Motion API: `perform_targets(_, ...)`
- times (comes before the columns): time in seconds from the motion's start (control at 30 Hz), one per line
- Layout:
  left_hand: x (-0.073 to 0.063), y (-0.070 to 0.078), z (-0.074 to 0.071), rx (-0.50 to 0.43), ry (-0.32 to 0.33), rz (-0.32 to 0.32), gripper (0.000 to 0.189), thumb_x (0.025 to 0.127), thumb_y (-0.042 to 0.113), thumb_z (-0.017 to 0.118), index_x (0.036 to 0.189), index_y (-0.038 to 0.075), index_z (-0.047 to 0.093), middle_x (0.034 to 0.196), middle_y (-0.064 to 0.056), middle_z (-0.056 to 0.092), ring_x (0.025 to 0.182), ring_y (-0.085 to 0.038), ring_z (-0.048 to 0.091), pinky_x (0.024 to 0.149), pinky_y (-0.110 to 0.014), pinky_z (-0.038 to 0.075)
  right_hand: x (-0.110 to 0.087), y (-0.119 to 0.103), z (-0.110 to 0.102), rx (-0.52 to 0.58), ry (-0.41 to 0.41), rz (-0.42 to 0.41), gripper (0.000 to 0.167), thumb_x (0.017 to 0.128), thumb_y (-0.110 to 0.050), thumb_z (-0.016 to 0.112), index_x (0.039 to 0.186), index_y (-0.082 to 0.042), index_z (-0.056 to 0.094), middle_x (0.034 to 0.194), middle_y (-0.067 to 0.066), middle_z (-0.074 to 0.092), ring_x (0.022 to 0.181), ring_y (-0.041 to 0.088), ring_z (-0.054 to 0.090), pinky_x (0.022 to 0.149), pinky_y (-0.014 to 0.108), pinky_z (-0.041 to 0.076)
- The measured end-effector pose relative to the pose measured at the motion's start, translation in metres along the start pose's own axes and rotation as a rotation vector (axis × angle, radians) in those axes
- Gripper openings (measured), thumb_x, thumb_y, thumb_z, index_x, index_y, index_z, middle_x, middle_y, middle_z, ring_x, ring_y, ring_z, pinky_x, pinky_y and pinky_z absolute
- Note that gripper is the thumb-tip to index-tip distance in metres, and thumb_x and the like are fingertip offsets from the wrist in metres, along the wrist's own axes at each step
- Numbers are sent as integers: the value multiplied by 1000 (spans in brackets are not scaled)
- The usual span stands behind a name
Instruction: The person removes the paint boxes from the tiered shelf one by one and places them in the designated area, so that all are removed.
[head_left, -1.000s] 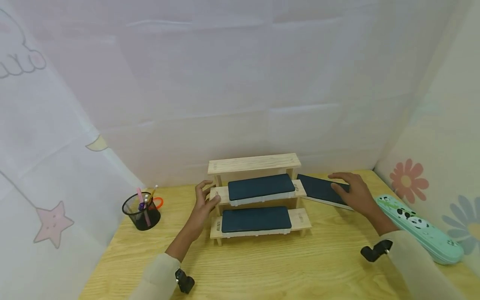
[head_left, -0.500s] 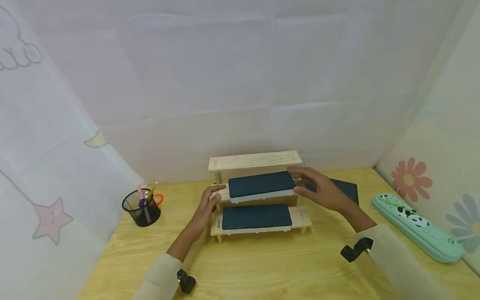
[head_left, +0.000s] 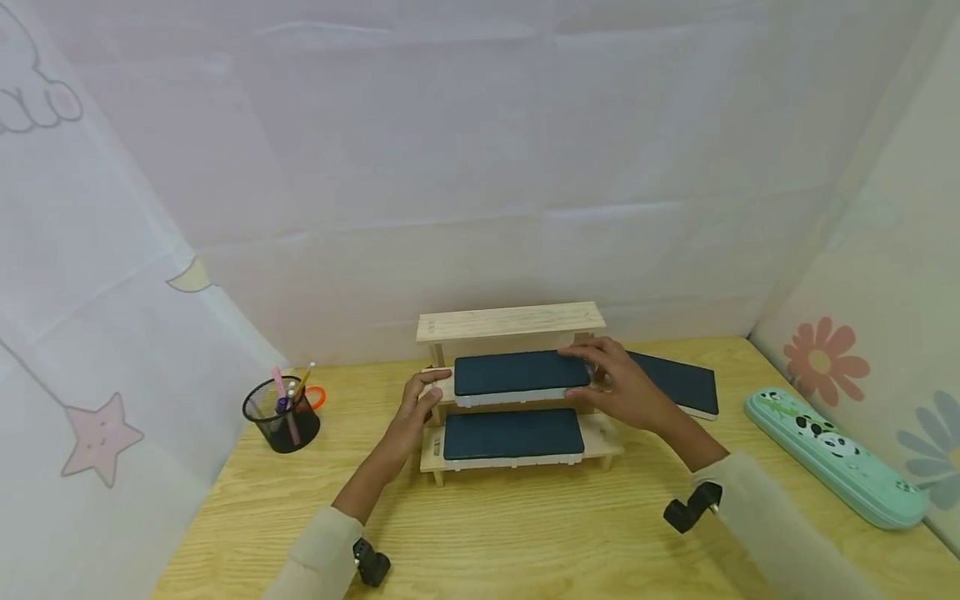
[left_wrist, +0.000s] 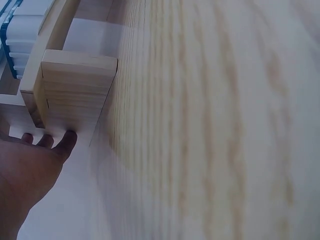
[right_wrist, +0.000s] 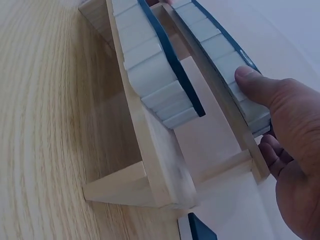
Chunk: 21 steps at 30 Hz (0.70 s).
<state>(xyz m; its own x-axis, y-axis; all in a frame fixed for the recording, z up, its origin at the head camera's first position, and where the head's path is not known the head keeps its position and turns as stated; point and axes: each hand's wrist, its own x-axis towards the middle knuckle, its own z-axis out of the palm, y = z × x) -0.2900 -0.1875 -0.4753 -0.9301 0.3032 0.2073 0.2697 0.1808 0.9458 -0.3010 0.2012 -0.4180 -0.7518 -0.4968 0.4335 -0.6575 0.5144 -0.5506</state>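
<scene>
A three-tier wooden stand [head_left: 510, 322] stands on the table against the back cloth. On its middle tier lies a white case with a dark blue lid [head_left: 510, 372]; my right hand [head_left: 622, 390] pinches its right end, thumb in front and fingers behind. In the right wrist view, the thumb presses the ribbed white side of that case [right_wrist: 220, 57]. A matching lower case [head_left: 513, 434] rests on the bottom tier. My left hand [head_left: 405, 421] grips the left end of the middle tier. The left wrist view shows its fingertips [left_wrist: 67, 142] by the stand's end.
A third blue-lidded case [head_left: 682, 386] lies on the table right of the stand. Farther right is a green panda pencil case [head_left: 836, 458]. A black mesh pen cup [head_left: 283, 425] with pens and orange-handled scissors stands at left.
My right hand has moved left from above the case on the table to the middle-tier case. That case has turned slightly and lies straighter along its tier. My left hand has shifted slightly along the tier's end.
</scene>
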Motion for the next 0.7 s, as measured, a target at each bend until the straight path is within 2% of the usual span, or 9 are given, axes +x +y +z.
perform_targets(0.23, 3, -1, 0, 4, -16, 9, 40, 112, 37, 32, 149, 25, 38, 161, -3, 6, 149, -35, 9, 111, -71, 16, -3, -5, 1, 29, 53, -45, 61, 88, -36, 79, 144, -26, 56, 149, 3, 38, 119, 20, 51, 92, 44, 52)
perform_targets(0.37, 5, 0, -1, 7, -16, 17, 41, 112, 34, 32, 150, 20, 37, 161, -6, 6, 149, -37, 7, 111, -71, 15, -4, -8, -2, 101, 75, -42, 60, 89, -30, 79, 144, -24, 56, 150, 1, 37, 129, 21, 49, 98, 46, 50)
perform_targets(0.63, 0, 1, 1, 32, 3, 20, 38, 110, 43, 34, 145, 32, 41, 159, 3, 11, 149, -29, 12, 112, -66, 19, -9, -7, -1, 225, 105, 3, 57, 90, -21, 78, 144, -25, 57, 150, -5, 36, 131, 15, 47, 100, 32, 49)
perform_targets(0.7, -1, 2, 1, 29, 2, 19, 37, 110, 44, 34, 145, 33, 41, 159, 4, 11, 149, -30, 13, 112, -66, 19, -11, -9, -1, 246, 119, 4, 57, 90, -15, 78, 143, -21, 58, 151, -1, 36, 129, 17, 47, 98, 29, 49)
